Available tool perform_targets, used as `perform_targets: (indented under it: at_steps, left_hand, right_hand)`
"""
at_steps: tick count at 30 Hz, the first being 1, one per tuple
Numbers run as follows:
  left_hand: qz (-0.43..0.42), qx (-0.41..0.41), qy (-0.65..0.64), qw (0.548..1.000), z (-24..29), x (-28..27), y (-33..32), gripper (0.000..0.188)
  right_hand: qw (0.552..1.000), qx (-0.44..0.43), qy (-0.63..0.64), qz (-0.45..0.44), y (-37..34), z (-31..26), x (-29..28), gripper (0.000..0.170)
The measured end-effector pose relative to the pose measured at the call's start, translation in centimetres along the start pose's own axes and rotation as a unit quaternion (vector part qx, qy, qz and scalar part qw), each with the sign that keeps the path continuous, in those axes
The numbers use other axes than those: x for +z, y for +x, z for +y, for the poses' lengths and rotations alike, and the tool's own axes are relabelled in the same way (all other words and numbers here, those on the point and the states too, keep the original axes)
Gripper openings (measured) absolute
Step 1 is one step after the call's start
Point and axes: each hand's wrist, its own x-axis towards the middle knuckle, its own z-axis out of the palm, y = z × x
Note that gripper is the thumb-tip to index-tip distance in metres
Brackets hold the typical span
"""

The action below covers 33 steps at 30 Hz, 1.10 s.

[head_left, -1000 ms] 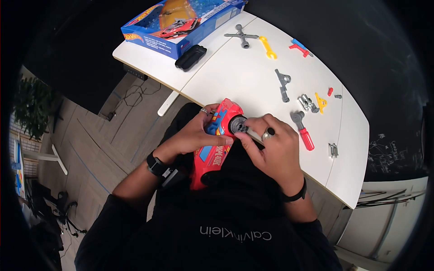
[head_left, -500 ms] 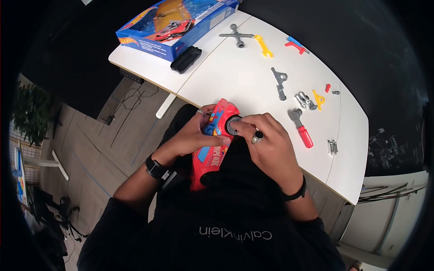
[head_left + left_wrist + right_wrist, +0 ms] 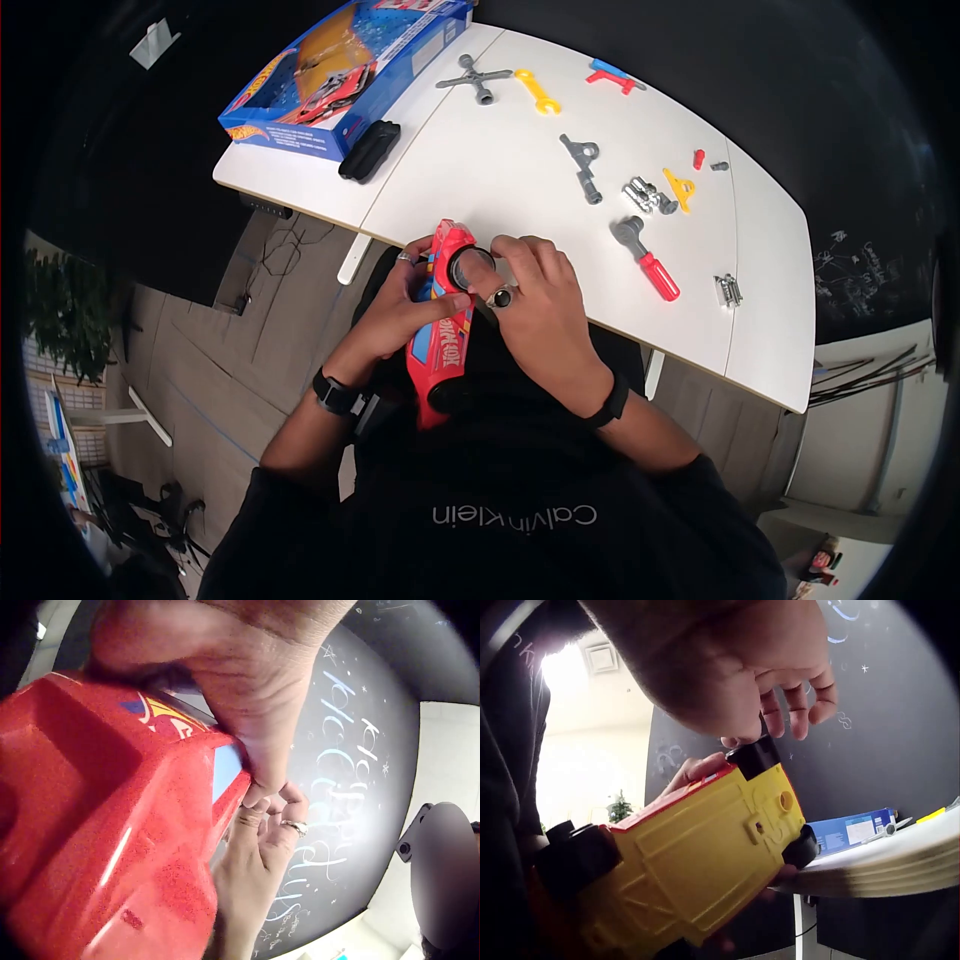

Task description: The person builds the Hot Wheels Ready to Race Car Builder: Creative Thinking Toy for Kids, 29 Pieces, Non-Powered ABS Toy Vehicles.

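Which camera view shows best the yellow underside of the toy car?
The right wrist view: the yellow underside of the toy car faces that camera, its moulded ridges clear. The head view shows the car's red side with lettering, the left wrist view its red bodywork close up; neither shows the underside.

Car body [image 3: 150, 847]: smooth, glossy red plastic. Underside [image 3: 697, 862]: yellow plastic, moulded ribs, soft sheen. Bolts [image 3: 640, 195], 2 o'clock from car body: shiny, metallic-looking. Box [image 3: 415, 75], 11 o'clock: glossy printed cardboard. Bench [image 3: 500, 180]: smooth. Shirt [image 3: 520, 560]: matt black cloth.
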Motion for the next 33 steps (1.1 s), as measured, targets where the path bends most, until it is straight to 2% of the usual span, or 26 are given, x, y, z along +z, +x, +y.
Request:
perform_targets:
  at_steps: [2,8,10,13,15,16,17,18,19,21,22,23,25,27,28,29,30,31,32,33]
  left_hand:
    - [0.022,-0.017,0.005,1.000,0.3,0.2,-0.1,0.088]
    - [0.043,0.014,0.046,0.998,-0.1,0.4,-0.1,0.087]
    - [0.052,0.001,0.039,0.998,0.4,0.9,-0.4,0.087]
    - [0.064,-0.003,0.030,0.998,0.5,1.0,-0.6,0.086]
    - [0.063,0.008,0.032,0.997,0.4,0.7,-0.5,0.085]
    - [0.068,0.074,0.030,0.995,0.4,0.4,-0.5,0.084]
    - [0.071,0.138,0.028,0.988,0.5,0.2,-0.6,0.083]
    - [0.097,0.144,-0.020,0.985,0.8,0.2,-1.0,0.080]
    - [0.092,0.144,-0.016,0.985,1.0,0.1,-1.3,0.080]
    - [0.149,0.208,-0.181,0.950,1.3,-0.4,-1.7,0.077]
    - [0.163,0.240,-0.158,0.944,1.1,-0.9,-1.5,0.076]
    - [0.160,0.242,-0.156,0.944,0.9,-1.4,-1.6,0.076]
    - [0.193,0.222,-0.131,0.947,1.2,-1.7,-1.6,0.079]
    - [0.185,0.216,-0.132,0.950,1.8,-0.9,-1.8,0.079]
    - [0.159,0.250,-0.148,0.944,2.1,-0.4,-1.8,0.081]
    - [0.133,0.284,-0.163,0.935,2.3,-0.3,-1.9,0.082]
    - [0.129,0.293,-0.147,0.936,2.0,-0.6,-1.8,0.090]
    - [0.132,0.295,-0.148,0.935,1.4,-1.0,-2.2,0.090]
    - [0.096,0.236,-0.166,0.953,0.6,-1.3,-2.9,0.099]
    - [0.061,0.177,-0.184,0.965,-0.4,-1.5,-3.6,0.109]
  right_hand:
    - [1.000,0.015,-0.005,0.001,-0.4,0.1,0.5,0.039]
    - [0.998,0.040,-0.044,-0.009,-0.6,-0.1,0.5,0.041]
    - [0.998,0.043,-0.050,-0.001,-0.7,0.0,0.7,0.042]
    - [0.998,0.046,-0.046,-0.001,-0.8,-0.2,0.6,0.037]
    - [0.991,0.080,0.108,0.019,-0.5,-0.4,0.7,0.038]
    - [0.991,0.082,0.107,0.025,-0.5,-0.5,0.5,0.038]
    - [0.979,0.076,0.185,0.034,-0.4,-0.7,0.2,0.045]
    - [0.962,0.070,0.261,0.043,-0.3,-1.0,-0.3,0.056]
    - [0.962,0.073,0.260,0.049,0.0,-1.2,-1.1,0.056]
    - [0.946,0.068,0.313,-0.052,0.5,-1.6,-2.6,0.073]
    - [0.952,0.072,0.280,-0.097,0.1,-2.0,-2.4,0.085]
    - [0.961,0.028,0.265,-0.066,-0.4,-2.0,-2.0,0.088]
    - [0.949,0.100,0.259,-0.151,-0.9,-2.2,-2.1,0.084]
    - [0.954,0.100,0.261,-0.112,-0.4,-1.6,-2.1,0.079]
    - [0.957,0.098,0.263,-0.075,0.0,-1.2,-2.1,0.075]
    - [0.957,0.098,0.263,-0.076,0.3,-0.8,-2.2,0.075]
    - [0.917,0.124,0.375,-0.059,0.6,-0.4,-2.4,0.071]
    - [0.863,0.149,0.481,-0.044,0.8,-0.2,-2.6,0.067]
    - [0.802,0.194,0.558,-0.083,0.9,-0.2,-3.0,0.067]
    - [0.803,0.193,0.557,-0.088,0.9,-0.2,-2.8,0.067]
